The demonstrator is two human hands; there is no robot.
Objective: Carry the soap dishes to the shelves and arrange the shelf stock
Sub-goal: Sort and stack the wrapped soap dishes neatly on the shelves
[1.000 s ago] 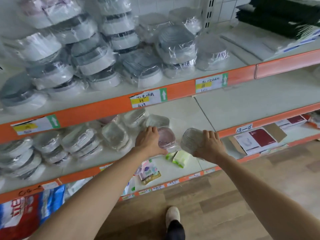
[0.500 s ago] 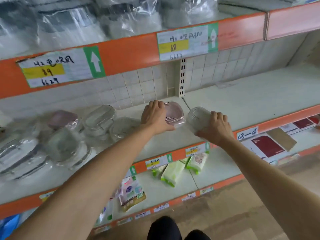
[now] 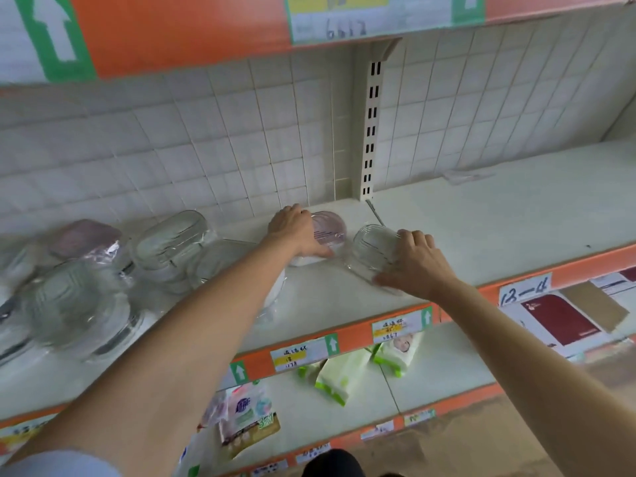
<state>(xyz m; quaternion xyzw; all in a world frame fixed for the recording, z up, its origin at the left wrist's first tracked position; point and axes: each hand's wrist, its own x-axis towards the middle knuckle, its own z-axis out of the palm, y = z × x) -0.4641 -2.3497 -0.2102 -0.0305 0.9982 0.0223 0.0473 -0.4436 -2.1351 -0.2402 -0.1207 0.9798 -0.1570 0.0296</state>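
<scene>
left hand (image 3: 296, 232) grips a pink dish (image 3: 328, 228), right hand (image 3: 418, 263) a clear dish (image 3: 373, 251); both look light, rigid, wrap-slick, best held by the sides.

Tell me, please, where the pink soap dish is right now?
In the head view, the pink soap dish sits on the middle shelf near the tiled back wall, under the left hand, just left of the clear soap dish held by the right hand.
</scene>
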